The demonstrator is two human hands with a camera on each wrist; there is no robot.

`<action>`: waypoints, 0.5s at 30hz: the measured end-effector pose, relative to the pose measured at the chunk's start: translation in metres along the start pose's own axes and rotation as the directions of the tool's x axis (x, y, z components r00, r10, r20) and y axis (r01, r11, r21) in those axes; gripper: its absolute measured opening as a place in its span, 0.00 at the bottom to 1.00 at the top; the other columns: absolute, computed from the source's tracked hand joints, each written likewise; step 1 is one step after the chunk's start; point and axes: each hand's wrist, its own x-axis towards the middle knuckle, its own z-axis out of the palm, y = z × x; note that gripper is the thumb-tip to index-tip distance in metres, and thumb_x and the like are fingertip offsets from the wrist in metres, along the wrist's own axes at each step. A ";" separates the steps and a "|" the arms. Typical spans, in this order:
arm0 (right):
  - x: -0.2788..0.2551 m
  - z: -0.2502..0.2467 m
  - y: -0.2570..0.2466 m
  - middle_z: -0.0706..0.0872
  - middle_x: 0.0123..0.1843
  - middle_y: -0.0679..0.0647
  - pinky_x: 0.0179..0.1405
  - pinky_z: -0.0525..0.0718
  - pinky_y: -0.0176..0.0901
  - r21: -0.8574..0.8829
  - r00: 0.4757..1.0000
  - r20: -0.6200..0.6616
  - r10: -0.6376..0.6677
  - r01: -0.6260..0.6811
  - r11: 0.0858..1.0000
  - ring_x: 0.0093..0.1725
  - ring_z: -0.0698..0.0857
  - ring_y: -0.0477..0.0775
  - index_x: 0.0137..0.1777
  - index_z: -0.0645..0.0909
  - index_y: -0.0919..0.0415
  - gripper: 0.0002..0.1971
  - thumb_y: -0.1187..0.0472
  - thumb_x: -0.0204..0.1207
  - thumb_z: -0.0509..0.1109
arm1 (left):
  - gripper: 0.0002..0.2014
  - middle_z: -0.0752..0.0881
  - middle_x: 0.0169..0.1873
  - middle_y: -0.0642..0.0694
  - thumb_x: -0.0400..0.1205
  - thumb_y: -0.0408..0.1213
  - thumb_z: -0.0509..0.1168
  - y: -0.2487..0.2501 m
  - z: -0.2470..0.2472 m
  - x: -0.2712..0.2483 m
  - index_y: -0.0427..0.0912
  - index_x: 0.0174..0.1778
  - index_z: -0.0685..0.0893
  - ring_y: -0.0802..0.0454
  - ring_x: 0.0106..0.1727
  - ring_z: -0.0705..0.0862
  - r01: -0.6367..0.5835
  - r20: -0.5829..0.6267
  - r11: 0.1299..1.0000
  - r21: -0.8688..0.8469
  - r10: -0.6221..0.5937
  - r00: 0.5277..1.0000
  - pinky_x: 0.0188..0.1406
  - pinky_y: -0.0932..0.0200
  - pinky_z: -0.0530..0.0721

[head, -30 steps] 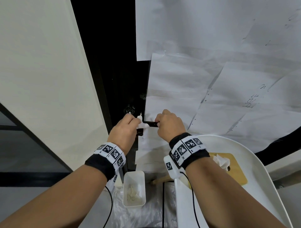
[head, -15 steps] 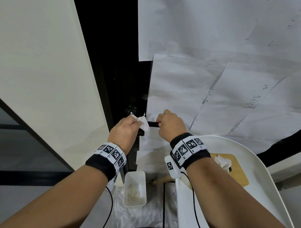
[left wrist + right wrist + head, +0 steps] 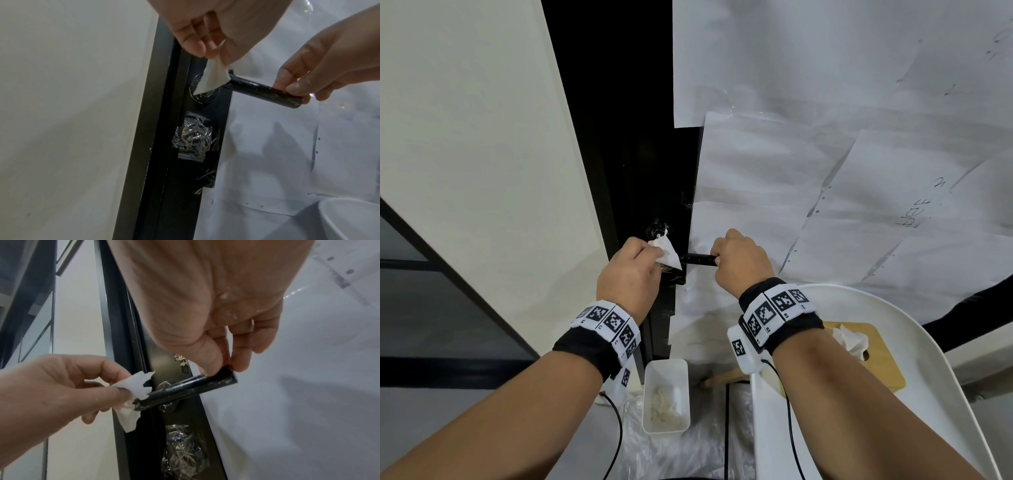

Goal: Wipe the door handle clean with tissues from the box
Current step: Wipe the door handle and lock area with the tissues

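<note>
A black lever door handle point(image 3: 698, 259) point(image 3: 261, 91) point(image 3: 185, 388) sticks out from the black door edge, with pale smears on it. My left hand point(image 3: 631, 274) point(image 3: 61, 382) pinches a white tissue point(image 3: 666, 251) point(image 3: 211, 78) point(image 3: 135, 386) against the handle's inner end, near the round base. My right hand point(image 3: 739, 262) point(image 3: 304, 84) point(image 3: 222, 363) pinches the handle's free end between thumb and fingers. A wooden tissue box point(image 3: 873, 356) with a tissue sticking out lies on the white chair at the lower right.
The door is covered with white paper sheets point(image 3: 825, 171). A white chair point(image 3: 935, 359) stands under my right arm. A small white bin point(image 3: 666, 394) with used tissues sits on clear plastic on the floor. A cream wall point(image 3: 465, 154) is on the left. Crumpled plastic film point(image 3: 192, 139) is taped below the handle.
My left hand has drawn the tissue up and left along the handle toward its base, baring more of the bar. My right hand keeps its hold on the handle's end.
</note>
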 end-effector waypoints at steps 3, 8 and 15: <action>0.000 0.000 0.000 0.78 0.53 0.56 0.42 0.71 0.47 -0.005 1.000 -0.002 -0.003 0.003 1.000 0.49 0.79 0.61 0.54 0.82 0.59 0.11 0.67 0.75 0.62 | 0.10 0.83 0.43 0.44 0.74 0.24 0.68 0.000 0.001 0.000 0.38 0.48 0.89 0.45 0.35 0.84 0.006 0.026 1.000 -0.011 -0.006 1.000 0.28 0.53 0.85; 0.001 0.000 0.000 0.77 0.53 0.57 0.42 0.73 0.48 -0.005 1.000 0.004 -0.004 0.004 1.000 0.49 0.80 0.62 0.54 0.82 0.60 0.11 0.67 0.74 0.62 | 0.10 0.83 0.44 0.43 0.75 0.24 0.70 -0.003 0.010 0.004 0.37 0.50 0.89 0.44 0.37 0.85 0.022 0.099 0.998 -0.054 -0.016 0.995 0.34 0.50 0.88; 0.000 0.001 0.001 0.77 0.53 0.56 0.42 0.73 0.48 0.005 1.000 -0.004 -0.004 0.004 1.000 0.49 0.80 0.61 0.55 0.82 0.59 0.11 0.67 0.75 0.62 | 0.12 0.84 0.45 0.40 0.74 0.18 0.66 -0.005 0.009 0.002 0.34 0.48 0.89 0.44 0.38 0.85 0.106 -0.004 0.987 -0.118 -0.107 0.994 0.39 0.62 0.81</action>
